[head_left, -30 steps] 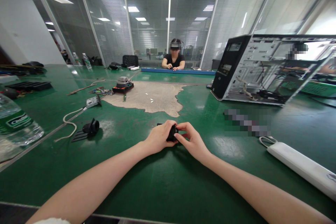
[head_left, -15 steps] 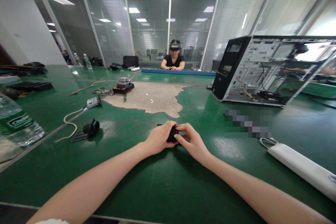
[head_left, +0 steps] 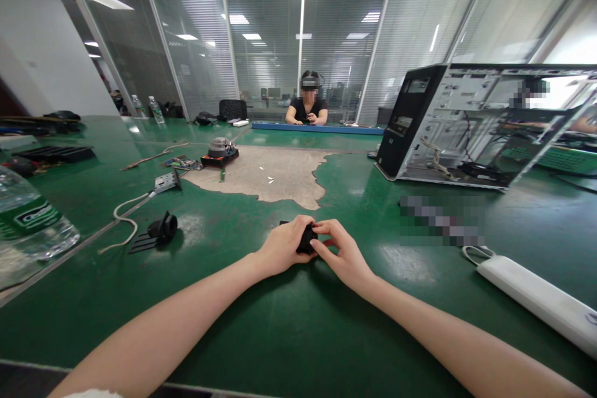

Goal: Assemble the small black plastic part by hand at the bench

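Near the middle of the green table (head_left: 289,329), my left hand (head_left: 288,241) is wrapped round a small black part (head_left: 306,239). My right hand (head_left: 337,245) pinches the same part from the right with thumb and fingertips. Much of the part is hidden by my fingers, and its exact kind cannot be made out. To the left lies another black piece (head_left: 163,227) with a round end and flat prongs. Behind it is a small metal plate (head_left: 166,181) beside a pale cord (head_left: 122,217).
An open computer case (head_left: 415,118) stands at the back right, with a white power strip (head_left: 532,298) nearer. At the left is a water bottle (head_left: 35,214). A cooler (head_left: 220,150) sits near bare board (head_left: 289,174). Across the table sits a person (head_left: 308,106).
My hands and the black part have hardly moved. Across the table, the other person's hands have risen slightly.
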Action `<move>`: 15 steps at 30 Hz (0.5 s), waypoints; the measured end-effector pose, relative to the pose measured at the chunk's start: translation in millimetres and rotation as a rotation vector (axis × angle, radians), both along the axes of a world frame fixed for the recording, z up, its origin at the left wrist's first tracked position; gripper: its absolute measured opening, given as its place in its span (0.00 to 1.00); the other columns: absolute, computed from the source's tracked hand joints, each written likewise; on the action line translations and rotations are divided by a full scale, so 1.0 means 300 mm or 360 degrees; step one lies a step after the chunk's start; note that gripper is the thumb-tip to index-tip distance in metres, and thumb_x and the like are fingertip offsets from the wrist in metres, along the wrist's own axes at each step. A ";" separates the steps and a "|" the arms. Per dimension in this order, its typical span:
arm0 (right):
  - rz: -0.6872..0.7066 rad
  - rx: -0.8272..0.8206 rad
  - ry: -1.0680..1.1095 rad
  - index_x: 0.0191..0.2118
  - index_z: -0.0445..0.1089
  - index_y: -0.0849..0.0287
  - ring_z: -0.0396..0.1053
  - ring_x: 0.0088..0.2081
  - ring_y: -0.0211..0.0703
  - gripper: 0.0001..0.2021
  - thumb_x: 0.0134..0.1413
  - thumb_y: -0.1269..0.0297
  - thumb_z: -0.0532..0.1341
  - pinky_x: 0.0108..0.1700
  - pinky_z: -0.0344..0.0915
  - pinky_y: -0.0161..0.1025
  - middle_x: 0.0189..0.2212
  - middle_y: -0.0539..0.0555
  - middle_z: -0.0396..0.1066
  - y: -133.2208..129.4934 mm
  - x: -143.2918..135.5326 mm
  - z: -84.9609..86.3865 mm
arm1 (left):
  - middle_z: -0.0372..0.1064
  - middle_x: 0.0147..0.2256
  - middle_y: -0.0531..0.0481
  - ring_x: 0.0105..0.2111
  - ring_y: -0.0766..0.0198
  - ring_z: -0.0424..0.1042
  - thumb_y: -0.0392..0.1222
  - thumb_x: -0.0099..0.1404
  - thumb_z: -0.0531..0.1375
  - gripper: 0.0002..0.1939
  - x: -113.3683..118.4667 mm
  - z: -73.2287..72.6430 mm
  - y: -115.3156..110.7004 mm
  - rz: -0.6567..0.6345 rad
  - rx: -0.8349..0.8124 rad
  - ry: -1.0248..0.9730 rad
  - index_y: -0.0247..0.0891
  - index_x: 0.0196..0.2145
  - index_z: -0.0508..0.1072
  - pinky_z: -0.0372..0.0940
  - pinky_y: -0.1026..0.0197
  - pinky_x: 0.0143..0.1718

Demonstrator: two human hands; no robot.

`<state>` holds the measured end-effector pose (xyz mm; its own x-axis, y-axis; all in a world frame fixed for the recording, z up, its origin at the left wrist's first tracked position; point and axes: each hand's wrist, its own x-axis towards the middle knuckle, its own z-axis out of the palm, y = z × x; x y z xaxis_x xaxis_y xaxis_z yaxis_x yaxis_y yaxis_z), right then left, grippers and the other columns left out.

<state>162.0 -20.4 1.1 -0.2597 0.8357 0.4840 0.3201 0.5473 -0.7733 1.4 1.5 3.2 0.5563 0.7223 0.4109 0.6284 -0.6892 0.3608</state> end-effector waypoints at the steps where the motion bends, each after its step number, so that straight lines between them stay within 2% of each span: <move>1: -0.0003 -0.0030 0.0016 0.36 0.62 0.57 0.64 0.41 0.42 0.06 0.49 0.67 0.55 0.36 0.67 0.37 0.38 0.54 0.62 0.001 -0.001 -0.001 | 0.61 0.43 0.48 0.38 0.58 0.66 0.41 0.50 0.60 0.28 0.001 0.000 0.000 0.0008 -0.0001 0.0002 0.41 0.47 0.52 0.61 0.58 0.37; 5: 0.0030 -0.0254 0.0097 0.40 0.58 0.57 0.65 0.40 0.41 0.10 0.50 0.67 0.55 0.35 0.68 0.37 0.38 0.54 0.63 0.009 -0.003 -0.005 | 0.61 0.43 0.48 0.37 0.57 0.66 0.43 0.51 0.59 0.28 0.002 0.001 0.001 0.0027 -0.0001 0.0030 0.41 0.47 0.52 0.61 0.57 0.36; 9: 0.0086 -0.0400 0.0050 0.40 0.58 0.57 0.67 0.33 0.38 0.09 0.51 0.65 0.54 0.34 0.68 0.38 0.33 0.52 0.66 0.009 -0.001 -0.006 | 0.61 0.43 0.48 0.37 0.57 0.67 0.42 0.50 0.60 0.28 0.000 0.006 0.000 0.0026 -0.0004 0.0038 0.41 0.47 0.52 0.61 0.57 0.36; 15: 0.0013 -0.0039 -0.0029 0.37 0.62 0.56 0.65 0.39 0.40 0.07 0.50 0.67 0.55 0.36 0.67 0.37 0.37 0.53 0.62 -0.005 0.001 0.004 | 0.60 0.44 0.48 0.39 0.57 0.66 0.40 0.50 0.60 0.29 0.000 0.008 -0.002 -0.0008 -0.0029 -0.0004 0.42 0.47 0.52 0.61 0.57 0.38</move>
